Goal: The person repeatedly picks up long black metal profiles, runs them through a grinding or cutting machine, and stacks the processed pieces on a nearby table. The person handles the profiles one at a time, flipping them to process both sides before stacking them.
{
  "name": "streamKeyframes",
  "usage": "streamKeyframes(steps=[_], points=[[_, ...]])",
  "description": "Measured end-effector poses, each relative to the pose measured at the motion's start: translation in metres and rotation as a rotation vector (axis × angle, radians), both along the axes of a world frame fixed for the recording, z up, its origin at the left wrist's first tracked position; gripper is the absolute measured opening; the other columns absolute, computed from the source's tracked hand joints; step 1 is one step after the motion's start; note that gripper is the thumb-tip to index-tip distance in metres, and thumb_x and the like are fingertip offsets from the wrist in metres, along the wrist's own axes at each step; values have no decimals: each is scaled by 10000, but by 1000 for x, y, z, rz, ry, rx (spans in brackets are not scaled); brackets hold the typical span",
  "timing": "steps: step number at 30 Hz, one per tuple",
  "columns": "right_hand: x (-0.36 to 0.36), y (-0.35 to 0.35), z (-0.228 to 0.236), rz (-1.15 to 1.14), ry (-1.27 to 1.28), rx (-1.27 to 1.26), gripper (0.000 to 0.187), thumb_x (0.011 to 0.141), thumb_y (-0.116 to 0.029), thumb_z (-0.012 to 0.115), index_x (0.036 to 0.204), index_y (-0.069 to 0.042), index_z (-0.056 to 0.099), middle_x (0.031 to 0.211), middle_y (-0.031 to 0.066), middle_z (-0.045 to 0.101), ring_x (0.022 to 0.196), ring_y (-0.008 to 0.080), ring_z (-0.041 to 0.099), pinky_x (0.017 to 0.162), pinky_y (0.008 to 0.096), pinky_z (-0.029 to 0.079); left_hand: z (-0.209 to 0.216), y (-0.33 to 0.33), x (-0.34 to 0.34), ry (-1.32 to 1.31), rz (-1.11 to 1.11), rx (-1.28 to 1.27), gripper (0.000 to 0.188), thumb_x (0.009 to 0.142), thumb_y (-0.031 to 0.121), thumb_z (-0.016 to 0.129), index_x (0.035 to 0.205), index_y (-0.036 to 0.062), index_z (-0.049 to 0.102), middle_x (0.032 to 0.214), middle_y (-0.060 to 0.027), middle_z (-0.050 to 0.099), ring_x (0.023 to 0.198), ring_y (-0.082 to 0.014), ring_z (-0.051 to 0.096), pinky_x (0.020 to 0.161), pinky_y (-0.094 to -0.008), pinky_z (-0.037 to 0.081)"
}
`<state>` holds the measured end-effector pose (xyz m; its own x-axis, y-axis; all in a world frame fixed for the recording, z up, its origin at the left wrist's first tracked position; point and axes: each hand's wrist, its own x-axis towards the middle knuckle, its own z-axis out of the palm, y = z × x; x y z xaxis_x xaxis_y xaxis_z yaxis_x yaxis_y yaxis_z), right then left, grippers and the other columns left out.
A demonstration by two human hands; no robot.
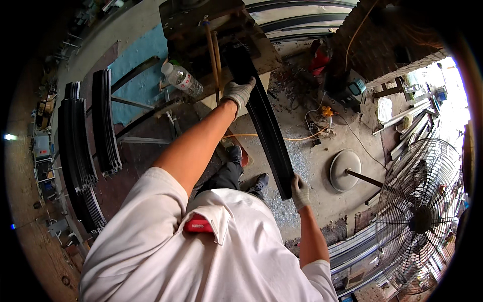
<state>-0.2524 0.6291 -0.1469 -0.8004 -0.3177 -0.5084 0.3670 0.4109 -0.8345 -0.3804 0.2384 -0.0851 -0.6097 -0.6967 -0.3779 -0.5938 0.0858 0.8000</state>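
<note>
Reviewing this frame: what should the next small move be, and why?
Probably a slight lengthwise nudge of the black bar, guided by both hands: its far end lies at the dark machine, the gloved left hand holds it close to there, and the gloved right hand is at its near end.

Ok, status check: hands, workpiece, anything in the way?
Left hand holds long black profile, right hand near its closer end. Profile's far end at dark machine. Nothing visibly blocking; plastic bottle left of left hand, apart from profile.
</note>
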Motion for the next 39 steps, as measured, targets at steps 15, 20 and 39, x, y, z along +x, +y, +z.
streamKeyframes(steps=[15, 20, 39], points=[[0, -5, -28, 61, 66, -98, 391, 1003, -419, 441, 942, -51, 559, 781, -33, 479, 764, 97, 407, 704, 261, 408, -15, 2, -10, -125, 215, -129, 664, 859, 574, 553, 1204, 7, 586, 1266, -201, 588, 1167, -371, 552, 962, -403, 443], [47, 70, -86, 0, 93, 20, 285, 985, -291, 461, 1018, -32, 574, 736, 82, 554, 686, 153, 499, 674, 320, 455, 24, 109, 44, 40, 1, 0, 760, 804, 646, 581, 1194, -6, 592, 1212, -215, 616, 1165, -367, 559, 960, -381, 450], [49, 121, 46, 208, 55, 1139, 524, 883, -534, 509, 1027, -39, 605, 920, 238, 675, 893, 412, 653, 770, 496, 515, -94, 226, 172, -374, -857, 41, 592, 845, 430, 652, 1228, -8, 541, 1198, -250, 604, 1147, -336, 580, 987, -361, 435]])
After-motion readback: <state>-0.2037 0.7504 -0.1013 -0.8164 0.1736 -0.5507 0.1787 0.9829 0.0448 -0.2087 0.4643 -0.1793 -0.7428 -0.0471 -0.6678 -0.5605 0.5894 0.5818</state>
